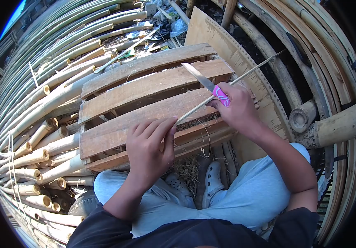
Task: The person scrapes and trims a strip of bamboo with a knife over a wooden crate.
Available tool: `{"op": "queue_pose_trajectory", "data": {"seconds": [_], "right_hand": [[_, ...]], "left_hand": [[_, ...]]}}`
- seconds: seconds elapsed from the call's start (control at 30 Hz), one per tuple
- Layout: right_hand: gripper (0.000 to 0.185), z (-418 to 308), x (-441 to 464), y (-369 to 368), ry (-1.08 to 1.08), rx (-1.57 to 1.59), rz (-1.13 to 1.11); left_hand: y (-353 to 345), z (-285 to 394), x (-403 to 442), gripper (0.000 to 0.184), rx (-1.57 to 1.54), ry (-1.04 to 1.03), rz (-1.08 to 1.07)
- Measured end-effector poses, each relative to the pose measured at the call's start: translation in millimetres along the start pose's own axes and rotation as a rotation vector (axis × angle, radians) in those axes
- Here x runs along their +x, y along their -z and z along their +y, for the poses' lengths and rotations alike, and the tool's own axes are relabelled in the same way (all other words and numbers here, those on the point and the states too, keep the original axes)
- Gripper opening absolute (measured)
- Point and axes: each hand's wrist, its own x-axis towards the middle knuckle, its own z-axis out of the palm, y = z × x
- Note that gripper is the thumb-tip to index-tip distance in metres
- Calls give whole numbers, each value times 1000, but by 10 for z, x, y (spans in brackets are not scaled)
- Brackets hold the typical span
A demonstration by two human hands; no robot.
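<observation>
A thin bamboo strip [250, 71] runs slantwise across my front, from my left hand up toward the upper right. My left hand [149, 142] is closed on its near end, fingertips pinching it above the slatted wooden crate. A knife [198, 77] with a pink patterned handle is gripped in my right hand [238, 105]. Its blade points up and left, over the crate's slats. Against the strip rests the knife hand, close to where the handle meets the blade; the exact contact is hidden by my fingers. A thin curled shaving [207, 138] hangs below the strip.
The slatted wooden crate [120, 138] stands before my knees. Cut bamboo poles [74, 87] lie stacked at left. A plywood sheet [236, 49] leans behind the crate, with a thick bamboo pole [337, 126] and long slats to the right. Plastic litter [178, 27] lies at the back.
</observation>
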Motion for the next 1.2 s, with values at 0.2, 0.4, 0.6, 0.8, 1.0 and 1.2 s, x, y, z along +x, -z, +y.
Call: {"op": "queue_pose_trajectory", "data": {"seconds": [0.2,0.4,0.6,0.8,1.0,1.2], "right_hand": [[20,0,-52,-83,-16,31,-14],[21,-26,-74,-122,0,-59,-65],[22,9,-83,-134,18,-80,-65],[21,-37,-81,-101,-20,-29,-79],[22,-9,-98,-124,-28,-68,-105],[23,-29,-94,-117,-33,-80,-96]], "left_hand": [[114,67,7,18,125,-73,5],[86,4,-18,14,68,-91,-72],[64,-42,-5,11,32,-82,-57],[107,0,36,13,-60,-33,-45],[261,-154,29,11,-369,78,64],[241,-463,177,33,-29,162,388]]}}
